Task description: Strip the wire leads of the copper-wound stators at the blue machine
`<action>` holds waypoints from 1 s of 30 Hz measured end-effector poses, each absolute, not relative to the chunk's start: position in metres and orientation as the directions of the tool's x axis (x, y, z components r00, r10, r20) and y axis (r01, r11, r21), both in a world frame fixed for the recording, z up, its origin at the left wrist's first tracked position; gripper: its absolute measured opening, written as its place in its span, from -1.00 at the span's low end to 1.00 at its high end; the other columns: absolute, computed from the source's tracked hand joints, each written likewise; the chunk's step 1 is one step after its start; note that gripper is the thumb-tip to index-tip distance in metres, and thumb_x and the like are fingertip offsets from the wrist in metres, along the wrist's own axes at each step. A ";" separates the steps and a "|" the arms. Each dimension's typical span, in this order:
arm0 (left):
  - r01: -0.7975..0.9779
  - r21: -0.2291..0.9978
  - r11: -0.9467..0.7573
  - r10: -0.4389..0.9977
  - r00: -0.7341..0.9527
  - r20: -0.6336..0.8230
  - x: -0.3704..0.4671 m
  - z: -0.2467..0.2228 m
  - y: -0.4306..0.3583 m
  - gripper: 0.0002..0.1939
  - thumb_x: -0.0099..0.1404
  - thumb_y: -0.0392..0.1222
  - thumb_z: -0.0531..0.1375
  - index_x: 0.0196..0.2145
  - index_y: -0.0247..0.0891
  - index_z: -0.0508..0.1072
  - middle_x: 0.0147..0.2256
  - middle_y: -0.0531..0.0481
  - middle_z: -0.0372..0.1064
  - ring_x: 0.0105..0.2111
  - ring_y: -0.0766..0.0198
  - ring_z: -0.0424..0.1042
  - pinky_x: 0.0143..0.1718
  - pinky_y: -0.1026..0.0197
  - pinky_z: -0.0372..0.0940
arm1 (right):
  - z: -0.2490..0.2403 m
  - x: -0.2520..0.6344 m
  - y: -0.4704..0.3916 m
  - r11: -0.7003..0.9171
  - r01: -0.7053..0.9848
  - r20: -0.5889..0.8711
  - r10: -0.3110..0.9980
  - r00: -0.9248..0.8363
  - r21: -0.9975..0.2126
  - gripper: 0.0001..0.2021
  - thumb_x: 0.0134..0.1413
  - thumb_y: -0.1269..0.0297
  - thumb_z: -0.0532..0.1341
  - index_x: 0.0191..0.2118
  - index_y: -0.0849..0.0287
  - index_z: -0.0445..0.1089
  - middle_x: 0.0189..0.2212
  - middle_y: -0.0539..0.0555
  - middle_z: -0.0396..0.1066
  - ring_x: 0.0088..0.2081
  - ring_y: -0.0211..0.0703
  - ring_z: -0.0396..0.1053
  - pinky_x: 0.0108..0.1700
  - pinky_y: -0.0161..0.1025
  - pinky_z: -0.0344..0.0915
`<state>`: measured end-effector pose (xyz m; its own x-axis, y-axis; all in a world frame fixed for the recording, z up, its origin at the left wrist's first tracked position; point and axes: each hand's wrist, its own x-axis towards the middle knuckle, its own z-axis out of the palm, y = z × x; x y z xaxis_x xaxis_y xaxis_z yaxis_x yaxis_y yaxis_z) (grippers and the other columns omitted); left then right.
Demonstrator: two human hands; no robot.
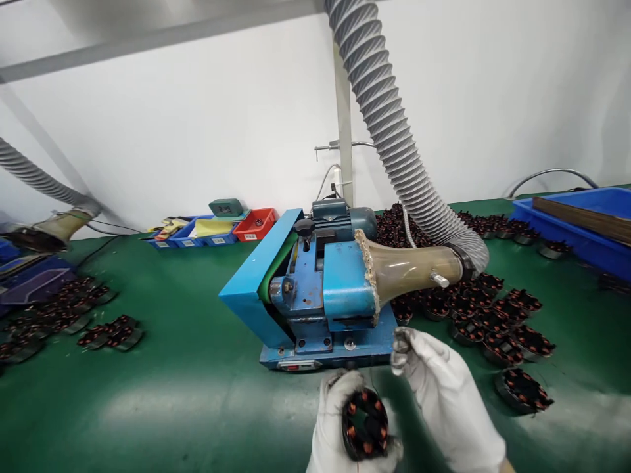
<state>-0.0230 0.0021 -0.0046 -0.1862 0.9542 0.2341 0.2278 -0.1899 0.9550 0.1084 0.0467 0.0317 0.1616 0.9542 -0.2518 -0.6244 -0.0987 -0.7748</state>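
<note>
My left hand (pixel 329 420), in a white glove with darkened fingertips, grips a round motor stator (pixel 365 424). The stator is a black ring with copper windings, and its open centre faces me. My right hand (pixel 441 387), also gloved, is raised to the right of it, apart from the stator. Its thumb and fingers are pinched together at smudged tips; whatever they hold, if anything, is too small to make out. Just beyond both hands stands a blue belt grinding machine (pixel 305 289) with a green belt. Another stator (pixel 523 391) lies beside my right hand.
A grey ribbed hose (pixel 394 131) runs down to a tan funnel (pixel 414 266) on the machine. Many stators (pixel 497 315) cover the green table (pixel 172 394) at right, more (pixel 59 315) at left. A blue bin (pixel 586 223) and a red bin (pixel 255 225) stand behind.
</note>
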 end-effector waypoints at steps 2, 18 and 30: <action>0.117 0.990 -0.077 0.961 -0.256 0.105 -0.017 -0.010 0.010 -0.43 -0.14 -0.33 0.24 -0.09 -0.09 0.35 -0.06 -0.08 0.29 -0.07 0.04 0.36 -0.02 0.06 0.24 | 0.019 0.097 0.041 -0.043 -0.467 -0.177 0.953 0.247 -0.883 -0.70 -0.28 0.13 0.41 -0.34 0.16 0.54 -0.42 0.10 0.55 -0.35 -0.10 0.47 -0.28 -0.28 0.42; -0.259 0.963 0.077 0.955 -0.259 -0.146 -0.001 -0.013 0.064 -0.72 0.08 -0.28 0.15 -0.19 -0.18 0.32 -0.21 -0.09 0.48 -0.21 0.22 0.46 -0.12 0.16 0.33 | 0.015 0.064 0.069 -0.103 -0.007 -0.102 0.963 0.248 -0.995 -0.57 -0.22 0.03 0.32 -0.21 0.20 0.50 -0.28 0.19 0.58 -0.21 0.11 0.50 -0.15 -0.07 0.44; -0.333 0.937 0.107 0.943 -0.266 -0.203 -0.007 -0.023 0.022 -0.66 0.15 -0.04 0.15 -0.10 -0.13 0.35 -0.05 -0.12 0.40 -0.07 0.10 0.42 -0.08 0.16 0.33 | -0.005 0.062 0.028 -0.150 -0.048 -0.157 0.941 0.299 -0.988 -0.43 -0.40 -0.01 0.39 -0.15 0.14 0.51 -0.21 0.23 0.55 -0.17 0.21 0.49 -0.10 -0.01 0.42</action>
<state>-0.0073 0.0220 -0.0233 -0.2658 0.9425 -0.2025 -0.3331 0.1074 0.9368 0.0620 0.0281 -0.0054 0.2986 0.9413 -0.1571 -0.0476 -0.1497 -0.9876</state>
